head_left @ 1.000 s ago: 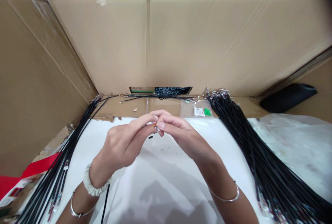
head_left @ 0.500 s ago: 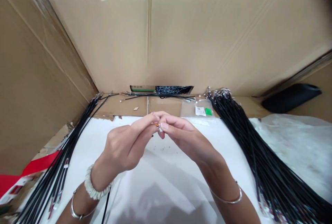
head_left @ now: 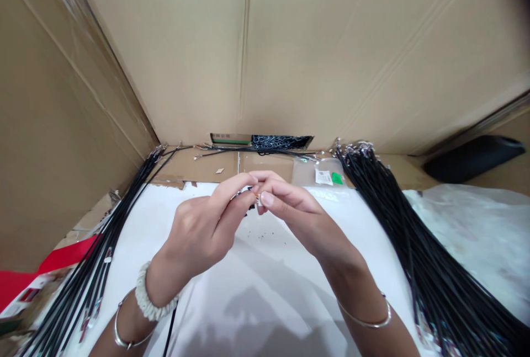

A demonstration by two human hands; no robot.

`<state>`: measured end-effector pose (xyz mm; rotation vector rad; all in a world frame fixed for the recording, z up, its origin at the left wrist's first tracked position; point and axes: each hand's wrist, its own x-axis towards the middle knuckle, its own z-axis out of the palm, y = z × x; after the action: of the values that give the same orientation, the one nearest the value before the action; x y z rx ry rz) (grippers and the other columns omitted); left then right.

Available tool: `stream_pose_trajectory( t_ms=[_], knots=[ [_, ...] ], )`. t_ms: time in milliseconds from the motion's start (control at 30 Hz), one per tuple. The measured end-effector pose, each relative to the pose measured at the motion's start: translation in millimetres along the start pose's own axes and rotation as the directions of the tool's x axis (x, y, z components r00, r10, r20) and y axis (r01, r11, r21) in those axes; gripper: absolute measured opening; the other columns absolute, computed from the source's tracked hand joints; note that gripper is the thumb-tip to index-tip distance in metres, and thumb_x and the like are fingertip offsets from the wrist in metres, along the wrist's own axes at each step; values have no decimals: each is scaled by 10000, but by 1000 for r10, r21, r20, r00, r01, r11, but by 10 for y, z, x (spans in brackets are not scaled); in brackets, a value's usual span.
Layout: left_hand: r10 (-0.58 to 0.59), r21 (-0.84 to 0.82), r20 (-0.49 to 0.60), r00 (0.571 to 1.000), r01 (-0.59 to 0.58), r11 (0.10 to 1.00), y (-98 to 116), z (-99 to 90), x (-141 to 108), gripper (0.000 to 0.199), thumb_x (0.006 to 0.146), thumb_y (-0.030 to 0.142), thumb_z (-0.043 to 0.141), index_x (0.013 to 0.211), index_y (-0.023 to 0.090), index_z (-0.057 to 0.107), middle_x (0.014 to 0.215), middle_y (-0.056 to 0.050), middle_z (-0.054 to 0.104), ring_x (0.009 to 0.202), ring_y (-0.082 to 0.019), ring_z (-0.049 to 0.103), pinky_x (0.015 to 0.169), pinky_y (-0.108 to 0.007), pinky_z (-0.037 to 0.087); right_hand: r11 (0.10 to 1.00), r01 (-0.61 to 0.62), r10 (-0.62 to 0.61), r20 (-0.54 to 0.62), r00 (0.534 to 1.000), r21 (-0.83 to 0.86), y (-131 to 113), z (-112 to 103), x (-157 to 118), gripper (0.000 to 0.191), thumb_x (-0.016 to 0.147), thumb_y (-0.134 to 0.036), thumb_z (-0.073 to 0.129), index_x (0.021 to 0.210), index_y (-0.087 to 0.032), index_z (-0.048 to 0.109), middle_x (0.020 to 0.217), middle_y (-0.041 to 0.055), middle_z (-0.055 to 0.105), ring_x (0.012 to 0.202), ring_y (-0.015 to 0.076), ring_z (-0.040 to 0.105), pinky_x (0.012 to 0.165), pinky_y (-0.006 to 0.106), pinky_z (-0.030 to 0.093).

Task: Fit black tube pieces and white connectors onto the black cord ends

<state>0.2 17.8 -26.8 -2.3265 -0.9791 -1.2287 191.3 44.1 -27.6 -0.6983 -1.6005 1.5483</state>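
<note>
Both hands meet above the white work surface (head_left: 265, 280). In my right hand (head_left: 304, 213), a small white connector (head_left: 259, 200) is pinched between thumb and fingers. My left hand (head_left: 207, 222) closes on thin coloured wires (head_left: 255, 196) that run into the connector; an orange one shows best. Dark bits of the cable end peek out around the left fingertips. A black cable (head_left: 169, 324) hangs below my left wrist and seems to belong to the same piece, though its course behind the hand is hidden.
A thick bundle of black cables (head_left: 397, 219) lies on the right, a thinner bundle (head_left: 124, 219) on the left. Loose cables (head_left: 260, 151) lie along the back by the cardboard wall (head_left: 314, 59). A plastic bag with labels (head_left: 306, 172) and a black holder-like object (head_left: 474, 158) are further right.
My left thumb and index finger have parted somewhat, showing more of the wires and dark cable end. The right hand keeps its pinch on the connector. The whole view has shifted slightly.
</note>
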Motion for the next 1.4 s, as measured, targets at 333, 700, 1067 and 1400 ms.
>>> stream_pose_trajectory(
  t_ms=[333,700,1067,1400],
  knots=[
    [18,20,-18,1000,-18,1000,8,4,13,164,1017,97,517,1089,159,651,1149,-48,760,491,-36,569,450,-204,423,1000,29,-29,0,1000,11,15,9,-3,263,1003,-402,600,806,-236,651,1285,64,594,1162,193,580,974,347,497],
    [31,51,-43,999,-29,998,1,36,22,143,1021,105,516,1086,140,639,1168,-61,760,465,-28,540,447,-210,417,999,31,-31,-26,999,-23,-4,24,2,282,1004,-406,595,787,-229,631,1253,76,600,1185,221,571,914,348,504],
    [33,106,-24,999,-30,994,11,58,8,184,1036,102,451,1069,148,625,1156,-70,772,533,-46,620,507,-216,418,995,19,-27,-86,996,-96,3,61,-26,287,1030,-379,553,788,-233,605,1302,34,602,1104,170,560,853,290,476],
    [53,141,-17,998,-50,989,-14,94,-15,181,1038,122,444,1061,134,623,1126,-91,785,546,-65,650,514,-232,430,978,36,-67,-148,987,-204,-8,99,-24,281,1021,-348,537,768,-230,571,1198,50,617,1118,190,544,867,308,486]
  ],
)
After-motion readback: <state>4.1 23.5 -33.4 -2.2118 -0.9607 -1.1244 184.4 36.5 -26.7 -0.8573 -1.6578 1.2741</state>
